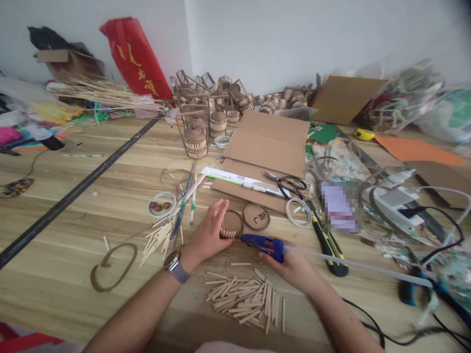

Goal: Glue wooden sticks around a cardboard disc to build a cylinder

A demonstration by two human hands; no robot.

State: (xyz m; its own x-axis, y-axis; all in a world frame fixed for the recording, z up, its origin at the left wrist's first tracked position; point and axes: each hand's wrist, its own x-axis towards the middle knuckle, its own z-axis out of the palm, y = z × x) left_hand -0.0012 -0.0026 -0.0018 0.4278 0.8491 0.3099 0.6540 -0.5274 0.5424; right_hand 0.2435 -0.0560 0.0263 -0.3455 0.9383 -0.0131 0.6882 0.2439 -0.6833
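My left hand (210,229), with a watch at the wrist, grips the left edge of a small round cardboard piece (233,221). Short sticks line the near part of its rim. In my right hand (287,262) is a blue glue gun (265,245) with a long clear glue stick out of its back; its nozzle points left, close to the piece's lower right edge. Just right of that piece lies a cardboard disc (256,217) with dark characters. A heap of short wooden sticks (246,299) lies nearer to me, below both hands.
Black scissors (290,186), a tape roll (298,212) and a yellow-black cutter (327,240) lie to the right, near dark cables. Cardboard sheets (268,139) and small wooden lanterns (195,139) stand behind. Another ring (162,205) and thin sticks are at the left.
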